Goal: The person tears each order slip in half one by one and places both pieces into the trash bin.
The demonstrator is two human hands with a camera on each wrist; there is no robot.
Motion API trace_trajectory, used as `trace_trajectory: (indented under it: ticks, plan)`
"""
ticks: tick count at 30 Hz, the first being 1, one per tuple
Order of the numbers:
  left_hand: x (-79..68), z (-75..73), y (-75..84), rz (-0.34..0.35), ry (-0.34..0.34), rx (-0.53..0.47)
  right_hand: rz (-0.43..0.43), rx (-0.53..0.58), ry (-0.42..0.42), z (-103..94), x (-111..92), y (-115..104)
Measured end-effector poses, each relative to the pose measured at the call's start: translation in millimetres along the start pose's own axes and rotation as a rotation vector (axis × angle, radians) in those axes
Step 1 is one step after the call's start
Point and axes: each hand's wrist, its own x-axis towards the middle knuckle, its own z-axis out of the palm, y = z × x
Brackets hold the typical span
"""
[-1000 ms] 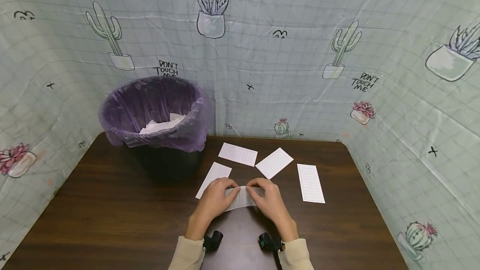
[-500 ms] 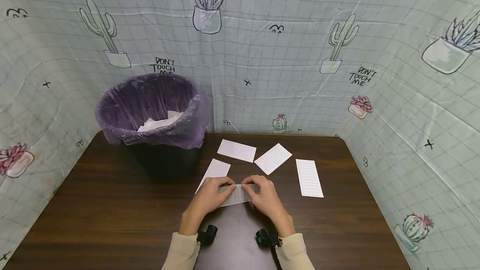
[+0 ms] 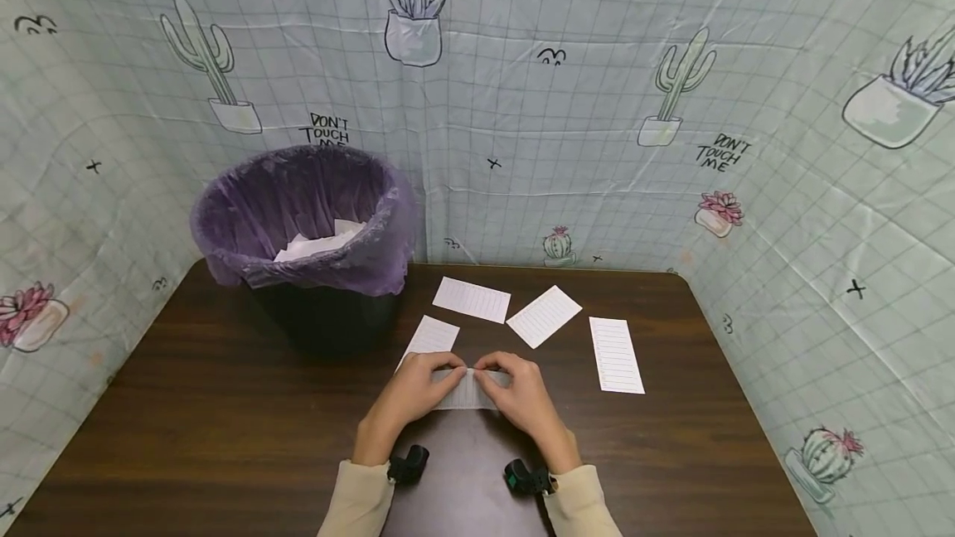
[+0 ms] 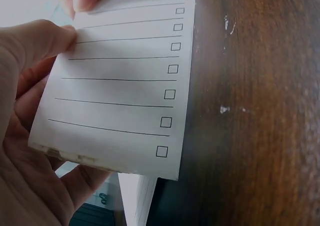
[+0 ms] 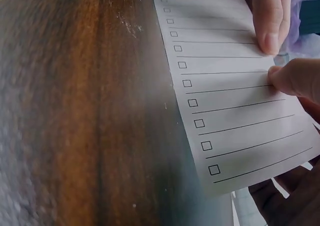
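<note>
A checklist sheet, white with ruled lines and a column of small checkboxes, is held upright over the table by both hands. My left hand pinches its upper long edge near the middle, thumb on the printed face and fingers behind. Right beside it, my right hand pinches the same edge, its thumb on the printed face. The two thumbs are nearly together, and the sheet looks whole between them. A brownish strip runs along one short end of the sheet.
Several similar lined sheets lie beyond the hands: one behind the left hand, two farther back, and one at right. A black bin with a purple liner stands at back left, white paper inside. Printed cloth surrounds the brown table.
The hands have drawn slightly closer together along the sheet's top edge, and the sheet now hangs more level. The head view has tilted a little; the other sheets lie as before.
</note>
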Motion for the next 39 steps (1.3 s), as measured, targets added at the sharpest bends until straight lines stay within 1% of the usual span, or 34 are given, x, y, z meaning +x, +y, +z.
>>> trace_trajectory:
  ticks: [9, 14, 20, 26, 29, 35, 39]
  plan:
    - [1.6, 3.0, 0.4, 0.024, -0.006, -0.021, -0.004, 0.011, 0.014, -2.4, -0.6, -0.1]
    - [0.1, 1.4, 0.1, 0.024, -0.009, -0.030, -0.030, 0.016, -0.005, -2.6, 0.1, -2.2]
    - [-1.2, -2.9, 2.8, -0.003, 0.020, -0.033, -0.077, 0.025, -0.015, -3.4, 1.3, -3.9]
    - [-1.1, -3.5, 7.6, -0.070, 0.010, -0.055, -0.089, 0.041, -0.020, -2.8, 0.9, -4.2]
    - [-0.8, -3.5, 8.3, -0.088, 0.007, -0.067, -0.099, 0.051, -0.020, -1.5, 0.6, -3.2]
    - [-0.3, -2.3, 6.9, -0.073, -0.010, -0.092, -0.132, 0.060, -0.005, 0.7, 0.2, -1.6]
    - [-0.7, -2.8, 6.4, -0.073, -0.013, -0.100, -0.131, 0.066, -0.024, 0.1, 0.4, -2.2]
